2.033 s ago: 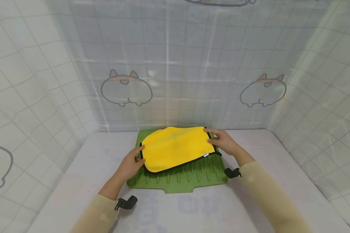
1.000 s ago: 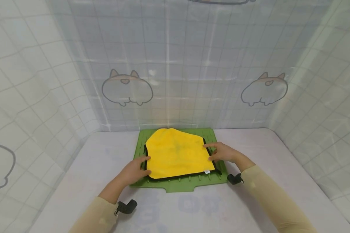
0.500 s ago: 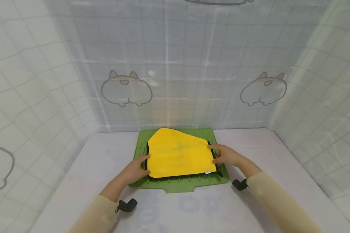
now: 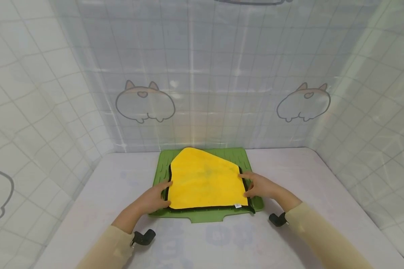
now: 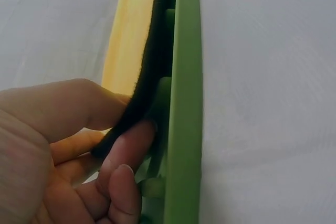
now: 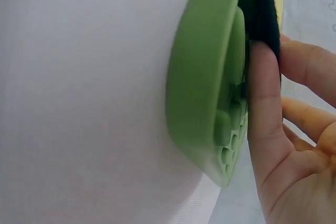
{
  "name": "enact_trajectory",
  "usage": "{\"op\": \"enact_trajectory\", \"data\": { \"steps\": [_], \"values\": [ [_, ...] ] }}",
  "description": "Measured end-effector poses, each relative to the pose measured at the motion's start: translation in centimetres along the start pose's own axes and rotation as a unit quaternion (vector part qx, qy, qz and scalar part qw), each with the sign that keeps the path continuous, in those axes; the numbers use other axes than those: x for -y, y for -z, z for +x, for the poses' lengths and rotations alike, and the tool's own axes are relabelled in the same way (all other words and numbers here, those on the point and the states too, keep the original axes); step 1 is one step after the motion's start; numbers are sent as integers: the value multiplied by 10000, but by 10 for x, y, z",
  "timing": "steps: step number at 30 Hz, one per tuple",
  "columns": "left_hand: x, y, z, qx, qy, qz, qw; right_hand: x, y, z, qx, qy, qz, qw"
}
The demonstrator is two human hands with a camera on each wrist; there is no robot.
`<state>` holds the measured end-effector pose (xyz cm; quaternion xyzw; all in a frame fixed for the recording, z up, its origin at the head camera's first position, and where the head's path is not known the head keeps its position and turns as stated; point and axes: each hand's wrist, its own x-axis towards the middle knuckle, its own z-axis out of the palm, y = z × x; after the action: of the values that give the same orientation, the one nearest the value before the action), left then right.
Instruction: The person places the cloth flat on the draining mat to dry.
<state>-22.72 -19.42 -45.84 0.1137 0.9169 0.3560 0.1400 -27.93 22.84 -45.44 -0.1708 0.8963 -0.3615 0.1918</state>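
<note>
The left hand (image 4: 151,198) pinched the side hem of the yellow cloth (image 4: 205,183) near the left edge of the green tray (image 4: 207,216). The right hand (image 4: 260,186) gripped the opposite hem between bent fingers, close to the tray's right edge. The cloth lay between them over the tray, its front hem running just inside the tray's front edge and its rear point reaching the back edge. The white label (image 4: 237,205) and the dark loop (image 4: 253,210) sat toward the tray's front right corner.

Both wrist views showed the held hems lifted off the tray's ridges, with fingertips tucked underneath. Handling this span well seemed to call for an even pull from both sides, since the rear line sloped forward on the right. More slack there would probably have worsened the skew. Keeping the two hems at one height looked wise, and so did matching the front hem to the tray's front edge. The rear line showed no dark border, so it might have been a fold; that could not be told. The tucked fingertips would best have slid out sideways, as an upward pull could have dragged the hem.
</note>
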Motion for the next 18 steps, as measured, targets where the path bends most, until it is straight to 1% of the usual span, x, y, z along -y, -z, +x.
{"op": "enact_trajectory", "data": {
  "steps": [6,10,14,18],
  "values": [
    [1,-1,-3,-24,-94,217,9997,4,-2,-3,96,-84,-186,9997],
    [1,-1,-4,-26,-150,305,9994,3,3,-2,237,-5,-175,9996],
    [-1,3,-3,-163,-129,385,9990,-2,11,5,247,191,34,9995],
    [0,7,2,-324,-77,485,9983,-6,17,17,128,388,425,9983]
  ]
}}
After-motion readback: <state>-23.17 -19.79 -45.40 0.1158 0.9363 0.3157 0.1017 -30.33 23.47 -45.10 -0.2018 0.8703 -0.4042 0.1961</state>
